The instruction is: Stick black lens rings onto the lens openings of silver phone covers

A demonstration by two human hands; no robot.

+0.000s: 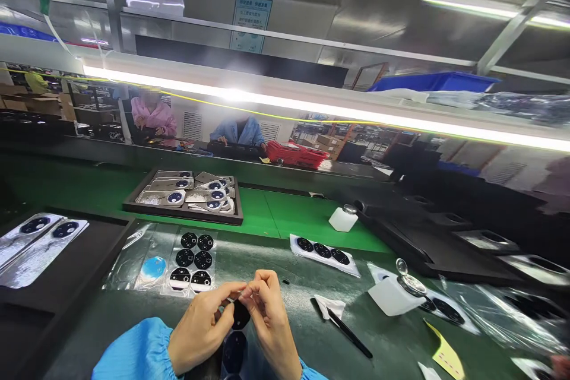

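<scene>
Centrally, toward the near edge of the counter (276,249), two bare hands are meeting over a column of black discs (234,351). The left hand (202,323) and the right hand (269,314) are holding their fingers narrow, the tips converging at the column's far end; whether anything is being pinched there cannot be told, since the fingers are hiding it. The uppermost disc (241,316) is showing between the hands, and the others are trailing toward the near edge. Such fine handling is probably calling for a light touch at the rims, one hand steadying while the other is working, so that fingertips are not smudging the glossy faces.

Just beyond the left hand, a clear sheet (214,255) is carrying six discs, with a blue round piece (153,269) lying beside it. Near the counter's far edge, a tray (129,205) is holding silvery panels. To the right, black tweezers (350,332) are lying against a white cloth (333,307), and a white bottle (394,295) is standing farther over. Both are probably limiting any rightward sweep of the elbow.
</scene>
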